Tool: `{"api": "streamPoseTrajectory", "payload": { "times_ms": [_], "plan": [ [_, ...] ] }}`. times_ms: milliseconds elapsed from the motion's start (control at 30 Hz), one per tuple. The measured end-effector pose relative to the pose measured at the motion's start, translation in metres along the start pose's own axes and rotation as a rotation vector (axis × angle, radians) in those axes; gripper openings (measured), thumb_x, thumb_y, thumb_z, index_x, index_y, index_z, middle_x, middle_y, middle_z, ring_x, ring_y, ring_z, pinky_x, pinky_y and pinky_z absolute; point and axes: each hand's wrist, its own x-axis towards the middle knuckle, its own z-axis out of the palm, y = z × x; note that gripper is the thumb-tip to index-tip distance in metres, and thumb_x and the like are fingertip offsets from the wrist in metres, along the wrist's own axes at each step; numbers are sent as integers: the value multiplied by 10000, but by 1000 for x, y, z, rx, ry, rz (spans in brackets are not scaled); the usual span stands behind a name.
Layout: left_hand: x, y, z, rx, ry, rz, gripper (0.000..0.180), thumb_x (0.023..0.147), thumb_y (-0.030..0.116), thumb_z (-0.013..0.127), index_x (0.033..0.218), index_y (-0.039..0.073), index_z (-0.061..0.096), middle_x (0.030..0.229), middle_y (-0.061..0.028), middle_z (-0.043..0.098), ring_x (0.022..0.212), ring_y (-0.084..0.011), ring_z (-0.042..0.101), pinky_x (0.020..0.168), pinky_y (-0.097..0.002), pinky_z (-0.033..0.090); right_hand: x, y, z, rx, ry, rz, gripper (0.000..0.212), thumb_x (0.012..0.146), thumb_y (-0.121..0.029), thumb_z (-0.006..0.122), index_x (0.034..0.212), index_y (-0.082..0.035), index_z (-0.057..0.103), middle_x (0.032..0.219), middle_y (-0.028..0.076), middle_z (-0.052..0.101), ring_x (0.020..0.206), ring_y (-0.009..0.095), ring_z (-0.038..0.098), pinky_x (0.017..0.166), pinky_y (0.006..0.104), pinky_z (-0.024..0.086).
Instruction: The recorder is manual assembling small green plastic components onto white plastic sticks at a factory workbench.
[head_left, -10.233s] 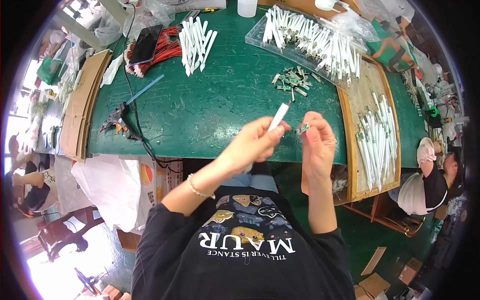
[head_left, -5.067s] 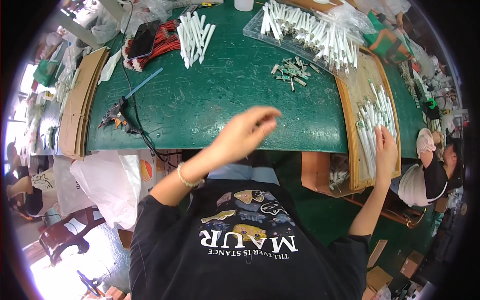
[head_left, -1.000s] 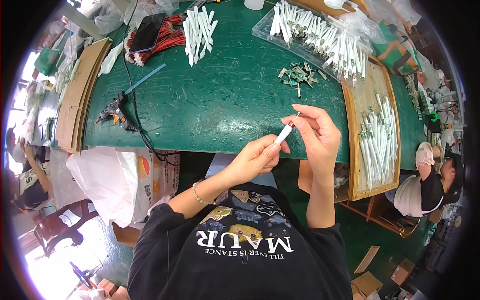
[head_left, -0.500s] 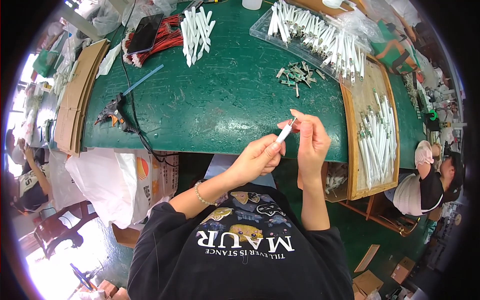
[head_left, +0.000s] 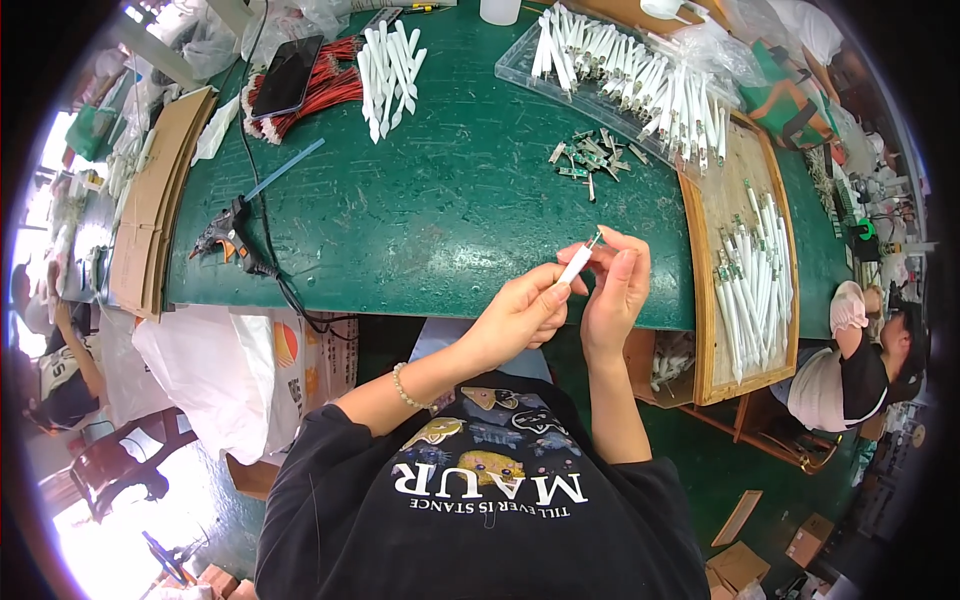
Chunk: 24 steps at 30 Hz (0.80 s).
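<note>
- Left hand point(head_left: 528, 310) of mine is closed round a slim white tube point(head_left: 576, 266), just right of the frame's middle, its end slanting up to the right.
- My right hand point(head_left: 615, 295) is half curled, its fingertips at that end beside a thin metal-and-green piece point(head_left: 597, 238); I cannot tell whether they grip it (my own fingers hide the join).
- A second ago those fingers were spread wider; now they are drawn in closer, so I judge the work is concentrated at the tube's end.
- Small green boards point(head_left: 590, 157) lie loose on the tabletop point(head_left: 420, 230), above my hands.
- Upper right, a clear tray point(head_left: 512, 70) bears many white tubes; the wooden tray point(head_left: 699, 300), at right, holds more and bounds my right hand's room on that side.
- A glue gun point(head_left: 228, 240) lies at left, well apart from both hands, its cord trailing over the front edge.
</note>
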Motion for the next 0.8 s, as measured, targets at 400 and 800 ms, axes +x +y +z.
{"api": "streamPoseTrajectory", "payload": {
  "times_ms": [400, 800],
  "plan": [
    [1, -3, 0, 130, -55, 21, 227, 1003, 244, 381, 1069, 58, 493, 618, 68, 337, 484, -17, 241, 422, -185, 180, 10, -2, 11, 50, 237, -71, 276, 1001, -246, 376, 826, -43, 441, 703, 109, 568, 614, 153, 550, 578, 258, 424],
    [0, -7, 1, 191, 12, 50, 212, 996, 226, 404, 1071, 55, 503, 621, 68, 353, 488, -11, 256, 421, -181, 200, 8, 1, 15, 167, 178, -82, 272, 998, -202, 332, 789, -49, 414, 676, 112, 548, 629, 178, 535, 711, 338, 477]
  ]
}}
